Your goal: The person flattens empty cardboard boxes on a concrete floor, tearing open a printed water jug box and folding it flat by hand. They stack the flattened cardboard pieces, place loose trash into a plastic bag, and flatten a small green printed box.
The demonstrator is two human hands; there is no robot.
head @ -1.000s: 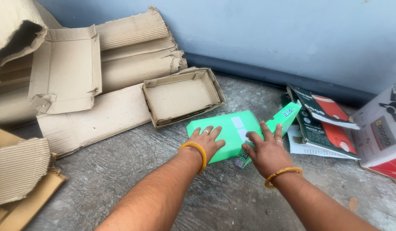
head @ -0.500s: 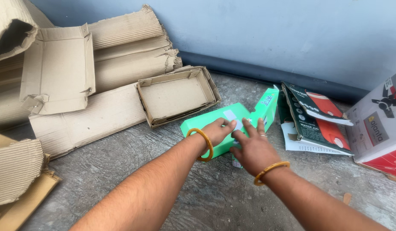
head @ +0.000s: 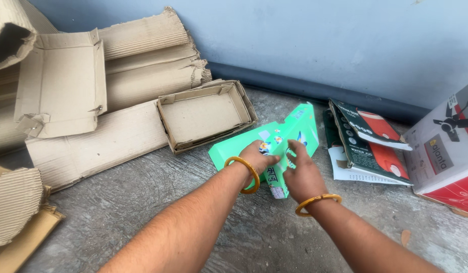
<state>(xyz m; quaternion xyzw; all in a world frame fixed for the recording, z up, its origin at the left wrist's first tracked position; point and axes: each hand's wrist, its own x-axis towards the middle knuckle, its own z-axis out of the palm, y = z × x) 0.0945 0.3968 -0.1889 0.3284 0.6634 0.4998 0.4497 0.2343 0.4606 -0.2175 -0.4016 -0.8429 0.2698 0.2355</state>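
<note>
Underfoot rough grey concrete floor [head: 143,202], blue wall [head: 320,40], stacked cardboard [head: 143,65]

It looked like a scrap-sorting corner or storeroom: rough concrete floor [head: 143,212] met a bare blue wall [head: 320,40], with flattened cardboard [head: 92,136], an open tray [head: 203,116] and flattened cartons [head: 365,136] strewn about

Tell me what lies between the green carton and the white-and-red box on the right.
In the head view, a flattened dark green and red package lies between the green carton and the white-and-red box.
</note>
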